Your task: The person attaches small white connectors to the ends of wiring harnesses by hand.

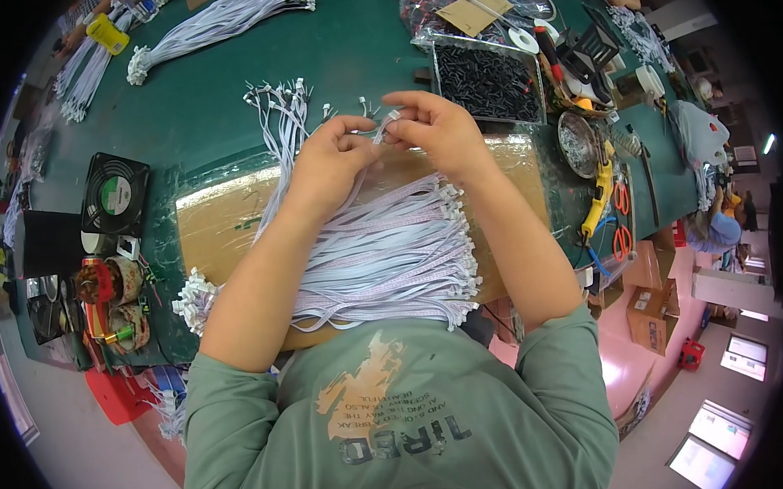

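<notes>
My left hand (333, 165) and my right hand (439, 132) meet above the far part of the work board. Between them is a thin white flat cable with a small white connector (391, 117) at its end. The fingers of my right hand pinch the cable by that connector, while those of my left hand close on it a little lower. Beneath my forearms lies a thick bundle of white flat cables (388, 257), with white connectors at both ends. Beyond my left hand, several more cables (285, 110) lie with their dark-tipped ends pointing away.
A clear tray of small black parts (487, 79) stands at the far right. Right of the brown board (226, 194) lie a metal bowl (578, 143), a yellow-handled tool (599, 198) and orange-handled scissors (622, 241). At left stands a black fan (115, 194). Another cable bundle (220, 28) lies at the back.
</notes>
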Tool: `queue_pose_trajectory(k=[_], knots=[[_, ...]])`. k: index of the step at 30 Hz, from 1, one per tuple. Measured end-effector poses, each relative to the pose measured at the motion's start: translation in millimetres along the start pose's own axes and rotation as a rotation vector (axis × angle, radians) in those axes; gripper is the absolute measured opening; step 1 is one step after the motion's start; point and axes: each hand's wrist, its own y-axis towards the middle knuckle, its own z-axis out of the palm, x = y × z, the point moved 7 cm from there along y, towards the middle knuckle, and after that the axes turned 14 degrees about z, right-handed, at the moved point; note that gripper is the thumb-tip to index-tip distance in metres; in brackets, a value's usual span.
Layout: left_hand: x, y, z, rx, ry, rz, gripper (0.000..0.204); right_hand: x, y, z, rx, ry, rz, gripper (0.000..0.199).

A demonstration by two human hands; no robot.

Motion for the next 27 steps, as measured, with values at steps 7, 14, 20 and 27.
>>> queue_pose_trajectory(k=[7, 14, 20, 27], knots=[[0, 1, -1, -0.016, -0.091, 0.011, 0.031, -8, 1, 3, 0.081, 0.142, 0.083, 0.043], [0, 1, -1, 0.007, -0.003, 0.015, 0.028, -4, 2, 5, 0.160, 0.080, 0.080, 0.048], [-1, 2, -5, -0.051, -0.080, 0.029, 0.032, -3, 2, 4, 0.120, 0.070, 0.067, 0.047], [-26, 6, -26, -0.233, 0.560, 0.291, 0.029, 23, -3, -58, -0.362, -0.219, -0.154, 0.041]])
